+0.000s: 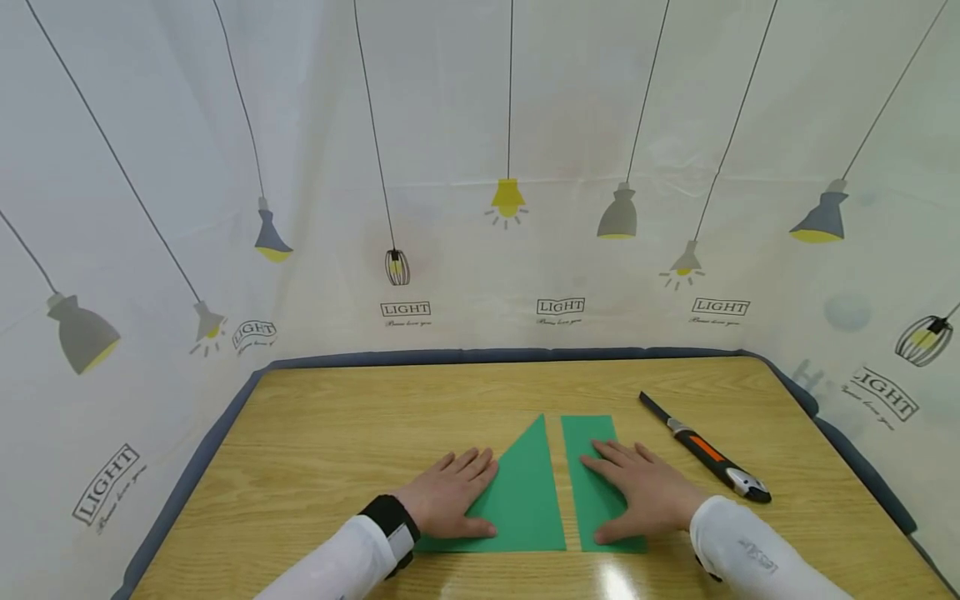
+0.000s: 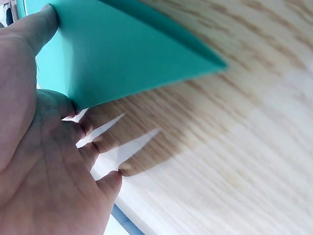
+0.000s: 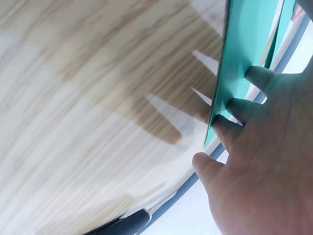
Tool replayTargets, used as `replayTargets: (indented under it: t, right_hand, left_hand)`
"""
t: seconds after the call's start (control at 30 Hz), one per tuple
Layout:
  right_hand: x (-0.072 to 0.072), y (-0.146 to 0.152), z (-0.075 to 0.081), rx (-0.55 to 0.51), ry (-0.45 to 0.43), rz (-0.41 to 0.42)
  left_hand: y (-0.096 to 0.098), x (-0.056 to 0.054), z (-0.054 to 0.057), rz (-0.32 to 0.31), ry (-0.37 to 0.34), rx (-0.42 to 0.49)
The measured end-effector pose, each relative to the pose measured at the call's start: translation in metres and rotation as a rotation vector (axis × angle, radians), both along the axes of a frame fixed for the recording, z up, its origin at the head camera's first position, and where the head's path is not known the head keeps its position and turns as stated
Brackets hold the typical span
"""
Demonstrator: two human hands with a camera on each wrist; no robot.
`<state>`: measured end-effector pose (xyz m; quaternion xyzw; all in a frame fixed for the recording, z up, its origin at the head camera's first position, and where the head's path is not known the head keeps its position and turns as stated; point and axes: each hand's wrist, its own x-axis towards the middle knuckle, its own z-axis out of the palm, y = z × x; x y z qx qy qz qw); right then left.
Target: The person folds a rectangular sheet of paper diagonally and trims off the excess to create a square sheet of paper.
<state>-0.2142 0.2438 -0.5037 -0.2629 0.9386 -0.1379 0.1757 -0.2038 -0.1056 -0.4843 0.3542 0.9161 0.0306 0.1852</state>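
Two pieces of green paper lie side by side on the table, a narrow gap between them. My left hand [image 1: 450, 493] rests with spread fingers on the slanted edge of the folded triangular paper [image 1: 527, 492]; in the left wrist view its folded layers [image 2: 132, 54] come to a point. On the narrow rectangular strip [image 1: 588, 483], my right hand [image 1: 648, 487] presses with its fingers spread. The right wrist view shows its fingertips on the strip [image 3: 239, 54] near the long edge. Right of that hand lies a utility knife [image 1: 708, 450] with a black and orange handle.
The wooden table [image 1: 337, 425] has a dark blue padded border [image 1: 450, 357] along its back and sides. Behind it hangs a white curtain [image 1: 450, 108] printed with lamps. The knife's blade points toward the back of the table.
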Motion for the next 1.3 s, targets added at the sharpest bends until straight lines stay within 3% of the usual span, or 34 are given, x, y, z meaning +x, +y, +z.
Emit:
replayTargets:
  t: [0.4, 0.67, 0.93, 1.13, 1.3]
  right_hand:
    - [0.000, 0.014, 0.002, -0.008, -0.026, -0.028]
    - [-0.001, 0.010, 0.007, -0.015, -0.002, -0.058]
    - [0.000, -0.029, 0.008, -0.107, 0.114, -0.133]
    - [0.001, -0.064, 0.007, -0.082, 0.204, -0.111]
    - [0.002, -0.080, 0.005, -0.049, 0.215, -0.140]
  left_hand:
    - [-0.002, -0.004, -0.005, -0.007, -0.016, 0.029]
    - [-0.001, -0.004, -0.001, -0.002, -0.029, 0.012]
    - [-0.001, -0.002, 0.000, 0.011, -0.028, 0.012]
    - [-0.001, -0.001, 0.000, 0.010, -0.014, 0.003]
    - [-0.002, 0.000, 0.001, 0.005, -0.005, 0.006]
